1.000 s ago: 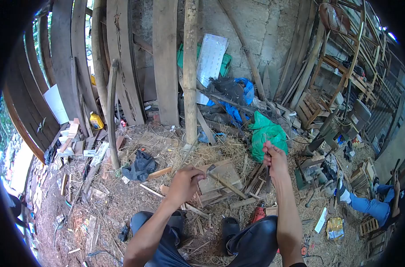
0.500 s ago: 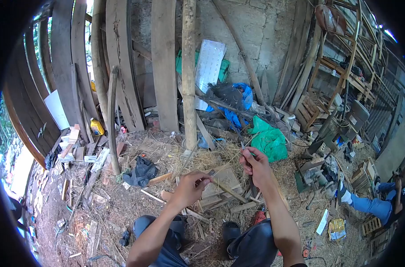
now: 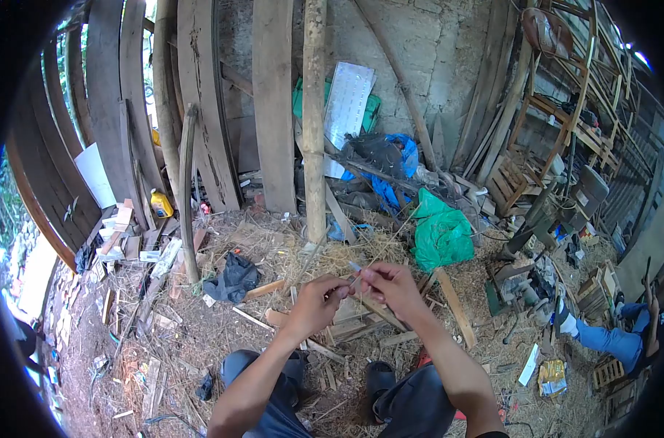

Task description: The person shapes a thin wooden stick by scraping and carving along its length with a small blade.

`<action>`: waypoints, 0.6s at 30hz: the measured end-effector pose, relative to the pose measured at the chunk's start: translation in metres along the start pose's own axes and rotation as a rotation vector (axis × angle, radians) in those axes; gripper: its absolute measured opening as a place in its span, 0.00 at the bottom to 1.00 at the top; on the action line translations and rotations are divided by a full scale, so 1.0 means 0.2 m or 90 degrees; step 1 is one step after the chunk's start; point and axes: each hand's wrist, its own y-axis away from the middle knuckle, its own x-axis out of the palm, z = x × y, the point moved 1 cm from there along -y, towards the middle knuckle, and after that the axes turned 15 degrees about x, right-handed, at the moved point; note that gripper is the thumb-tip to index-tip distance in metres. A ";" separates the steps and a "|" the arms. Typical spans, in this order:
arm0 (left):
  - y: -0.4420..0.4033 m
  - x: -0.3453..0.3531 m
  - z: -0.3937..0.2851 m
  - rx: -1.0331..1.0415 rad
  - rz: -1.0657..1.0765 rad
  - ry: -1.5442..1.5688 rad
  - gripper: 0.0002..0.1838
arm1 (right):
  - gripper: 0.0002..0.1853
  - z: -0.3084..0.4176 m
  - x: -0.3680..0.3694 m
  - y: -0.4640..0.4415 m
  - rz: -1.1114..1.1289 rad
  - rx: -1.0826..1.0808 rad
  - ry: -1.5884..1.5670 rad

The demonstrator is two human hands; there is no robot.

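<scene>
My left hand [image 3: 319, 301] and my right hand [image 3: 392, 289] are close together in front of me, above the littered ground. The fingers of my right hand pinch a small thin object with a pale, blade-like tip [image 3: 355, 267] that points up and left; its exact kind is too small to tell. Fingertips of my left hand are pressed together right beside it, and whatever they hold is mostly hidden. Below the hands lie wood boards and sticks [image 3: 390, 339] between my knees.
Straw and wood scraps cover the ground. A wooden post [image 3: 314, 131] stands ahead, with a green plastic bag [image 3: 443, 232] to its right. A black cloth or bag [image 3: 232, 277] lies left. Another person's leg [image 3: 602, 339] shows at right, near a yellow packet [image 3: 552, 377].
My right hand has come down and left, closing the gap to my left hand. The pale-tipped object moved with it. My left hand has hardly moved.
</scene>
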 end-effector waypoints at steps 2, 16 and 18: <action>0.00 0.00 0.00 0.025 -0.001 0.014 0.07 | 0.10 0.03 -0.02 0.01 -0.005 0.020 -0.020; 0.00 0.07 -0.07 0.129 -0.042 -0.220 0.07 | 0.11 0.04 -0.04 0.01 -0.098 0.039 0.000; 0.01 0.08 -0.07 0.125 -0.035 -0.231 0.08 | 0.11 0.03 -0.04 0.01 -0.108 0.036 0.002</action>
